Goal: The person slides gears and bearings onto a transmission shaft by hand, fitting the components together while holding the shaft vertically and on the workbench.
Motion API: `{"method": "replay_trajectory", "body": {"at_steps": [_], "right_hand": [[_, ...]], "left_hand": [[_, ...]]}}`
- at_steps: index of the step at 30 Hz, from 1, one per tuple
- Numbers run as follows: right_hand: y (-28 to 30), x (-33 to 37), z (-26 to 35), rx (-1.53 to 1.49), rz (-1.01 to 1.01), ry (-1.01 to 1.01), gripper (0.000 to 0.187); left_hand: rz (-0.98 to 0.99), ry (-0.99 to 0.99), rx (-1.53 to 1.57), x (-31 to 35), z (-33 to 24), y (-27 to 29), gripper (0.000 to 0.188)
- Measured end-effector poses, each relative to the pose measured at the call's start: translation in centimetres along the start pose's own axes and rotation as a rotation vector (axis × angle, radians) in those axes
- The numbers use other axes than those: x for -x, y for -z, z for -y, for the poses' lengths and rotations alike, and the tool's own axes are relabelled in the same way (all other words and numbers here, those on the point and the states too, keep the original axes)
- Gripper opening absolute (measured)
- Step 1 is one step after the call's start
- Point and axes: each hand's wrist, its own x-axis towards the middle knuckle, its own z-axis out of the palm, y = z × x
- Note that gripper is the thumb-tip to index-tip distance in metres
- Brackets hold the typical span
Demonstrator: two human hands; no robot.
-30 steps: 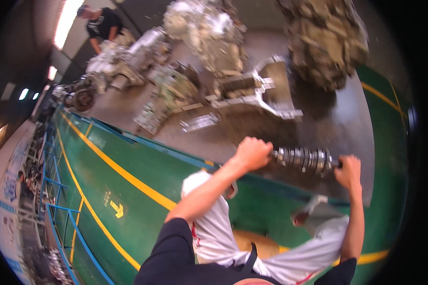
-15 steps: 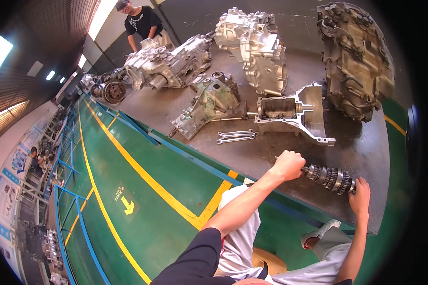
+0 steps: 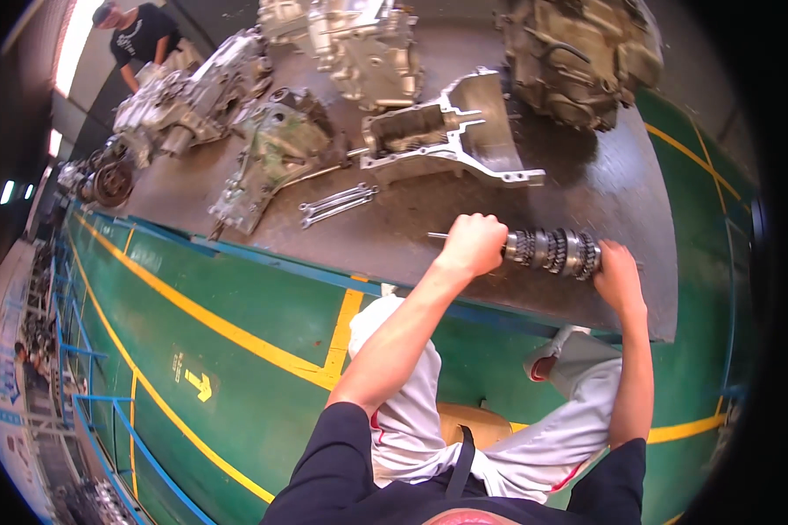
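A gearbox shaft with several dark toothed gears [image 3: 552,251] lies crosswise over the near part of the metal workbench [image 3: 578,197]. My left hand [image 3: 474,245] is wrapped round its left end, and a thin rod end sticks out beyond the fist. At the other end, my right hand [image 3: 618,273] grips the shaft, its fingertips partly hidden behind the last gear. Beyond the shaft sits an opened silver gearbox housing [image 3: 464,157], its hollow side facing up. Several wrenches [image 3: 338,205] lie side by side to the left of it.
A greenish gearbox casing [image 3: 280,144], silver transmissions [image 3: 368,52] and a large brown-stained transmission [image 3: 578,61] stand along the bench. Another person [image 3: 144,44] stands at the far left end. A blue rail [image 3: 184,236] runs below the bench edge, above green floor [image 3: 236,306] with yellow lines.
The view has turned, so the bench and parts sit further left and higher. Both hands still hold the gear shaft, which now lies more level in the picture.
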Motion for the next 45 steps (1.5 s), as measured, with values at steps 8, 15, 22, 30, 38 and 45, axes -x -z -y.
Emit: {"method": "replay_trajectory", "body": {"at_steps": [8,15,22,30,38,45], "right_hand": [[0.2,1.0,-1.5,0.001,-0.048,-0.061,0.032],[-0.8,-1.1,-0.5,0.054,-0.044,-0.004,0.033],[-0.5,1.7,-0.4,0.057,-0.002,0.016,0.028],[-0.2,4.1,0.6,0.064,-0.014,0.07,0.021],[0.5,0.9,-0.1,0.037,0.073,-0.032,0.015],[-1.6,-2.4,-2.1,0.054,-0.003,-0.058,0.021]], "left_hand": [[0.029,0.043,0.001,-1.1,-1.8,-0.9,0.013],[0.118,0.088,-0.05,-0.3,0.4,1.4,0.015],[0.05,-0.004,-0.097,0.5,-1.3,0.5,0.009],[0.08,0.0,-0.034,2.7,-2.8,0.6,0.011],[-0.046,0.033,-0.082,0.7,-2.4,0.2,0.012],[-0.152,0.077,-0.138,-2.6,-0.7,-2.1,0.008]]}}
